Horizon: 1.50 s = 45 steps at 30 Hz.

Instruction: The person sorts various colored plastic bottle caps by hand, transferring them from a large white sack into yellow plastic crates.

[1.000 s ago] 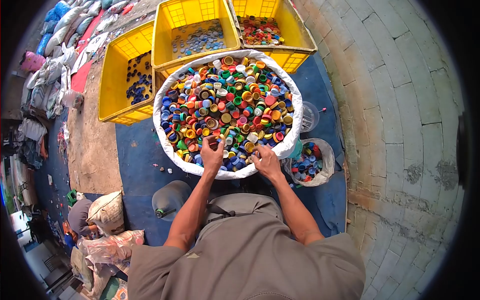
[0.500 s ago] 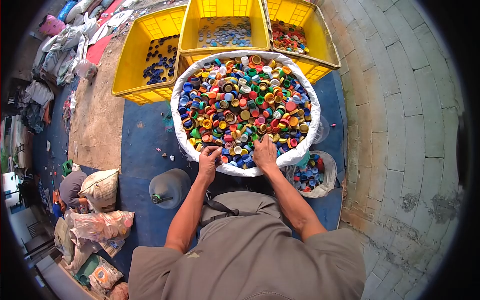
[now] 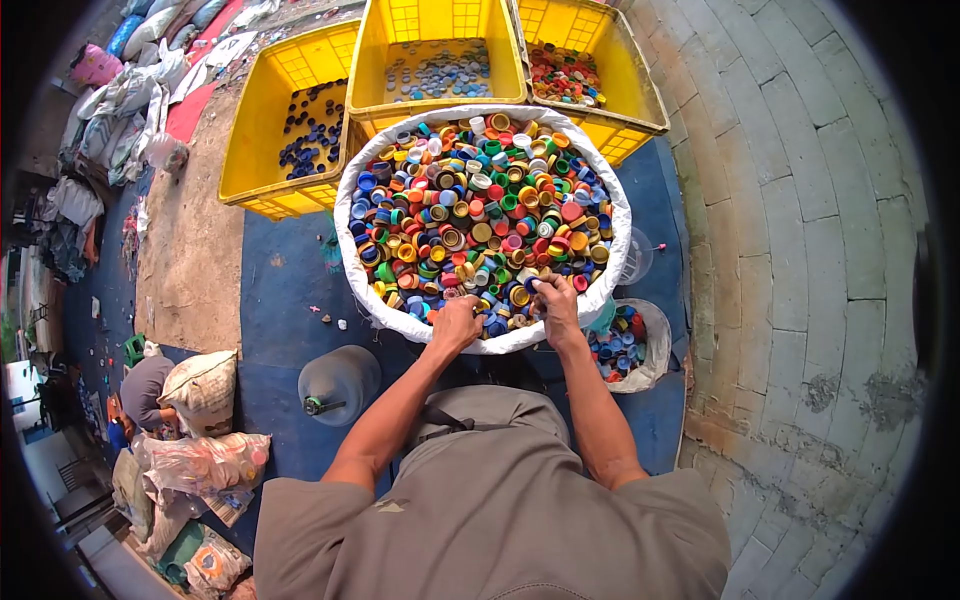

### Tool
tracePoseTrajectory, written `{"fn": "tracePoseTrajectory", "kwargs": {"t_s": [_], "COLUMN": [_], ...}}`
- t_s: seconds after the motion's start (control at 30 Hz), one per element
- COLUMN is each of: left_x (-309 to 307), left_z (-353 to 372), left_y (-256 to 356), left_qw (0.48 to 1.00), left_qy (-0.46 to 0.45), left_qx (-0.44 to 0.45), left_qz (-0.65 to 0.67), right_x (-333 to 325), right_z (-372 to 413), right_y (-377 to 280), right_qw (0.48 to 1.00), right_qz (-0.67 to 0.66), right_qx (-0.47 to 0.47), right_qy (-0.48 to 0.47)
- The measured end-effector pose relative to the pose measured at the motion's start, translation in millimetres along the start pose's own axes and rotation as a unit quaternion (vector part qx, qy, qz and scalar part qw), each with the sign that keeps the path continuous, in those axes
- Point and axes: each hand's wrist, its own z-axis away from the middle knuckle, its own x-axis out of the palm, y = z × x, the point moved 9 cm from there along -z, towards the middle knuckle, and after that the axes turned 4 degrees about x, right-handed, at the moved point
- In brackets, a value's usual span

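In front of me stands a big round sack with a rolled white rim, heaped with plastic bottle caps of many colours. My left hand is at the near side of the heap, fingers curled down among the caps; what they close on is hidden. A little to the right, my right hand pinches a dark blue bottle cap just above the heap, near the sack's near right edge.
Behind the sack are three yellow crates: dark blue caps in the left crate, pale blue caps in the middle crate, red caps in the right crate. A smaller sack, a clear jug and a person are nearby.
My left hand has moved right and reached in among the caps. My right hand has shifted slightly right and now shows a dark blue bottle cap at its fingertips. The view has shifted a little.
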Motion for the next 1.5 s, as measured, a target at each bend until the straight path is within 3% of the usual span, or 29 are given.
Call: {"fn": "tracePoseTrajectory", "kwargs": {"t_s": [0.07, 0.27, 0.4, 0.43, 0.5, 0.57, 0.73, 0.83, 1.0, 1.2, 1.33, 1.37, 1.4, 1.47, 1.5], "left_x": [7.0, 17.7, 6.6, 1.0, 0.4, -0.1, -15.0, -22.4, -42.5, -62.1, -104.7, -124.9, -149.9, -216.8, -257.1], "left_z": [-1.9, -2.0, -3.1, -2.6, -2.6, 2.6, 9.3, 8.0, 19.2, 30.8, 15.0, -2.1, -21.4, -56.4, -68.0], "left_y": [1.3, -1.8, -5.3, -6.2, -15.8, -19.1, -16.4, -22.0, -40.7, -93.8, -133.8, -144.4, -151.0, -146.6, -131.7], "left_qw": [1.0, 0.999, 0.994, 0.988, 0.968, 0.924, 0.727, 0.624, 0.586, 0.483, 0.477, 0.473, 0.468, 0.417, 0.401], "left_qy": [-0.02, -0.034, -0.004, 0.047, 0.02, -0.041, 0.018, 0.001, 0.033, 0.107, 0.16, 0.172, 0.182, 0.181, 0.163], "left_qx": [0.012, 0.008, -0.023, -0.002, -0.069, -0.146, -0.212, -0.174, -0.156, -0.188, -0.193, -0.161, -0.131, -0.065, 0.006], "left_qz": [-0.006, -0.007, 0.103, 0.148, 0.239, 0.352, 0.653, 0.762, 0.795, 0.848, 0.842, 0.849, 0.854, 0.888, 0.901], "right_x": [-6.5, -10.1, -8.6, -7.0, -1.1, 8.7, 34.7, 48.2, 86.9, 146.5, 203.9, 228.0, 264.4, 337.0, 363.5], "right_z": [2.5, 19.3, 22.6, 20.7, 20.6, 24.2, 21.2, 22.3, 29.3, 36.3, 11.2, -7.2, -12.8, -12.1, -16.2], "right_y": [8.4, 19.2, 27.7, 29.6, 27.3, 19.1, 15.8, 20.6, 38.2, 66.9, 73.5, 76.6, 51.1, -7.4, -30.0], "right_qw": [0.992, 0.981, 0.978, 0.978, 0.978, 0.978, 0.97, 0.97, 0.949, 0.923, 0.954, 0.943, 0.941, 0.916, 0.887], "right_qz": [-0.121, -0.183, -0.192, -0.193, -0.187, -0.182, -0.194, -0.187, -0.236, -0.268, -0.161, -0.171, -0.168, -0.246, -0.276], "right_qx": [0.021, 0.059, 0.071, 0.07, 0.069, 0.066, 0.071, 0.081, 0.122, 0.214, 0.212, 0.228, 0.177, 0.165, 0.138], "right_qy": [-0.017, -0.024, -0.034, -0.045, -0.063, -0.08, -0.13, -0.135, -0.172, -0.177, -0.136, -0.17, -0.234, -0.27, -0.344]}}
